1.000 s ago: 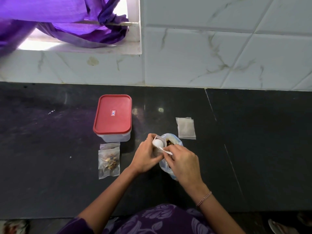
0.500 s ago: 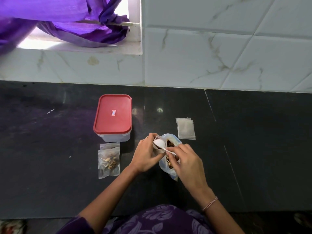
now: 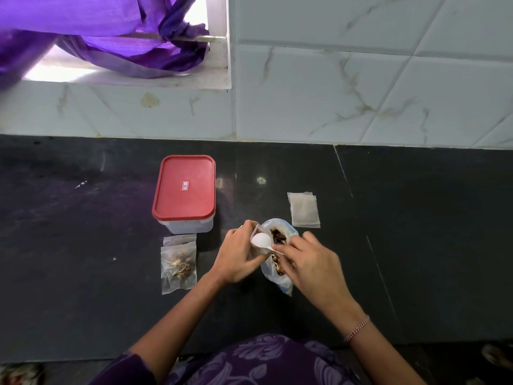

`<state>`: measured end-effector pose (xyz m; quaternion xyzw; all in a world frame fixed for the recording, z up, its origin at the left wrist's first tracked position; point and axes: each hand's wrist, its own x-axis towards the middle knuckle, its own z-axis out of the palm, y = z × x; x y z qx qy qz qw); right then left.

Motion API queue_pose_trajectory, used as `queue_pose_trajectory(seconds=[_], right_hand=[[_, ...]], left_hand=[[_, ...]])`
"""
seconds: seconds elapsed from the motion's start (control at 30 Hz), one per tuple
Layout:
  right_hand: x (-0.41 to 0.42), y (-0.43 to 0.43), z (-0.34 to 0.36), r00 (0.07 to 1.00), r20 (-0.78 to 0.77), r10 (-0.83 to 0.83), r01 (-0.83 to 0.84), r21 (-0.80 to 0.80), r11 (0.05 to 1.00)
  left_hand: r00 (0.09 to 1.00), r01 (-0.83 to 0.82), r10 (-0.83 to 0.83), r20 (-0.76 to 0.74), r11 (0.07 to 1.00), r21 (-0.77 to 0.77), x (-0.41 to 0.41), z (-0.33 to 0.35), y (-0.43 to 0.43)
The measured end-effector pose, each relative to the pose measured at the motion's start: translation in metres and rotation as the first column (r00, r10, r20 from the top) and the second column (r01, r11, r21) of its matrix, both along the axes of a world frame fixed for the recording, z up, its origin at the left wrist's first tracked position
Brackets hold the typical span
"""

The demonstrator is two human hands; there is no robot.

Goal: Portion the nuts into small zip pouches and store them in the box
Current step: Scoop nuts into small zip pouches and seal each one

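**Left hand** (image 3: 238,254): my fingers and thumb are curled round a small clear zip pouch (image 3: 256,230). I hold it upright, mouth open, just above the black stone counter (image 3: 83,301).

**Right hand** (image 3: 311,262): my fingertips pinch the handle of a white plastic spoon (image 3: 262,240), and the remaining fingers are bent. The spoon's bowl sits at the mouth of the held pouch, close against my left fingers. I cannot tell whether the bowl carries anything.

**Stock:** a large clear plastic bag (image 3: 281,280) lies on the counter between and beneath my two hands. It is open at its far end, and brown nuts (image 3: 276,234) show inside. My right hand lies over its near half.

**Finished portion:** a filled clear zip pouch (image 3: 179,263) lies flat on the counter to the left of my left hand, apart from it, with nuts visible inside.

**Storage:** a rectangular clear plastic box with a red lid (image 3: 184,187) stands just beyond the filled pouch, with the lid on. It is to the far left of my left hand and not touching it.

**Supplies:** a small stack of empty clear pouches (image 3: 303,209) lies flat beyond the bag to the right. It is near the bag but separate from it.

**Other:** a thin beaded bracelet (image 3: 358,327) sits on my right wrist. White marbled wall tiles (image 3: 361,93) back the counter, and purple cloth (image 3: 97,29) hangs at upper left.
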<state>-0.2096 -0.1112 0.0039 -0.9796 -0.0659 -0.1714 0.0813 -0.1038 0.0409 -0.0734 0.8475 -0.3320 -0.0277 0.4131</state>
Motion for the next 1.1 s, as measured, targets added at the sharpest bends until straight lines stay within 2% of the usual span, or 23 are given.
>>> queue_pose_trajectory(seconds=[0.07,0.1,0.17,0.2,0.23,0.27,0.3,0.37,0.43,0.5,0.6,0.73,0.83,1.0,1.1], right_hand=[[0.003,0.0,0.007,0.991,-0.071,-0.112,0.127,0.268,0.955],[0.005,0.0,0.009,0.979,-0.136,-0.154,0.199,0.436,0.878],[0.008,-0.003,0.011,0.949,-0.273,-0.159,0.31,0.699,0.644],[0.01,-0.005,0.011,0.932,-0.331,-0.147,0.357,0.771,0.527],[0.011,-0.008,0.008,0.92,-0.36,-0.153,0.389,0.804,0.449],[0.012,-0.013,0.004,0.912,-0.369,-0.18,0.41,0.81,0.419],[0.014,-0.019,-0.002,0.905,-0.363,-0.224,0.426,0.784,0.452],[0.017,-0.032,-0.02,0.891,-0.353,-0.287,0.452,0.616,0.646],[0.02,-0.04,-0.039,0.881,-0.389,-0.27,0.422,0.387,0.819],[0.024,-0.04,-0.053,0.875,-0.424,-0.232,0.364,0.261,0.894],[0.033,-0.033,-0.062,0.891,-0.394,-0.225,0.324,0.206,0.923],[0.044,-0.025,-0.065,0.908,-0.319,-0.272,0.361,0.266,0.894],[0.047,-0.022,-0.07,0.919,-0.3,-0.255,0.335,0.257,0.906],[0.045,-0.026,-0.079,0.954,-0.262,-0.144,0.175,0.098,0.98],[0.042,-0.037,-0.079,0.951,-0.294,-0.097,0.092,-0.031,0.995]], left_hand=[[1.0,-0.011,0.011,-0.007,1.0,0.007,0.0,-0.001,0.001],[1.0,-0.022,0.022,-0.015,1.0,0.007,0.0,-0.002,0.001],[0.999,-0.038,0.038,-0.024,0.999,0.017,-0.001,-0.003,0.002],[0.999,-0.042,0.043,-0.022,0.999,0.024,0.0,-0.003,0.002],[0.999,-0.047,0.048,-0.019,0.998,0.029,0.0,-0.003,0.003],[0.998,-0.054,0.054,-0.018,0.998,0.03,0.0,-0.003,0.005],[0.998,-0.06,0.061,-0.021,0.998,0.03,0.001,-0.004,0.006],[0.997,-0.066,0.068,-0.037,0.997,0.031,0.002,-0.007,0.011],[0.996,-0.067,0.069,-0.05,0.997,0.034,0.004,-0.011,0.014],[0.996,-0.072,0.074,-0.053,0.997,0.037,0.004,-0.013,0.018],[0.995,-0.075,0.078,-0.062,0.996,0.05,0.004,-0.012,0.021],[0.995,-0.069,0.074,-0.073,0.995,0.071,0.003,-0.012,0.022],[0.995,-0.062,0.068,-0.078,0.995,0.072,0.003,-0.015,0.021],[0.998,-0.004,0.009,-0.061,0.997,0.081,0.0,-0.018,0.015],[0.998,0.018,-0.013,-0.053,0.994,0.105,-0.001,-0.019,0.014]])
